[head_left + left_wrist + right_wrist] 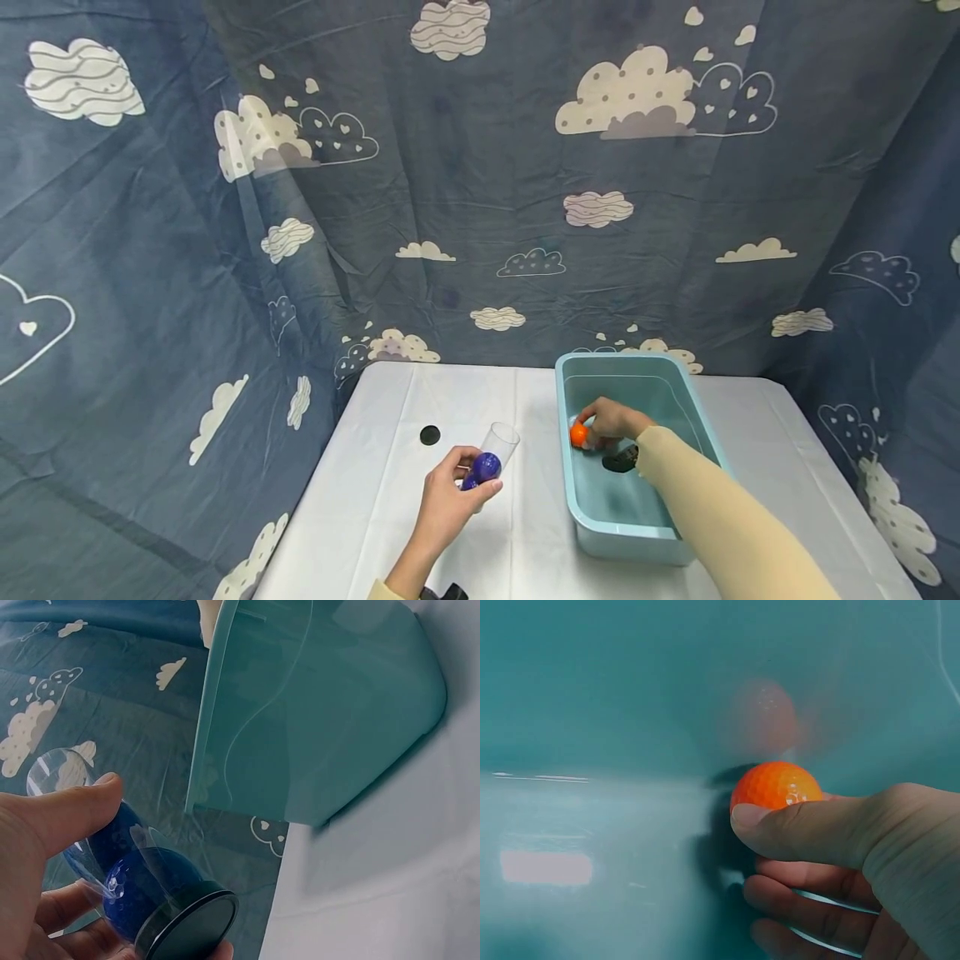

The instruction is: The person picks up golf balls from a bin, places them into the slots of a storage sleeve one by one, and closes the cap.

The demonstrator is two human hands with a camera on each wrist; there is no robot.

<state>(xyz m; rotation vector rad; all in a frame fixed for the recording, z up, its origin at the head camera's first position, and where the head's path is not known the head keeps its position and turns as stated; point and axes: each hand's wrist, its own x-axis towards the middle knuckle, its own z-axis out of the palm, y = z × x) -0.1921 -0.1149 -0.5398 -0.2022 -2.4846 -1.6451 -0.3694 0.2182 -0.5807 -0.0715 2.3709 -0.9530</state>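
Thumb and fingers of my right hand (611,419) pinch an orange ball (778,782) just beside the left inner wall of the teal bin (622,544) — room toward its far end, my forearm (723,508) slanting over the near-right rim. My left hand (447,502) curls round a tilted clear tube (505,439) of blue balls (487,467) — white tabletop (536,508) between it and the bin.

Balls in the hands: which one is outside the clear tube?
The orange ball, held by the right hand inside the teal bin. The two blue balls sit in the clear tube that the left hand grips.
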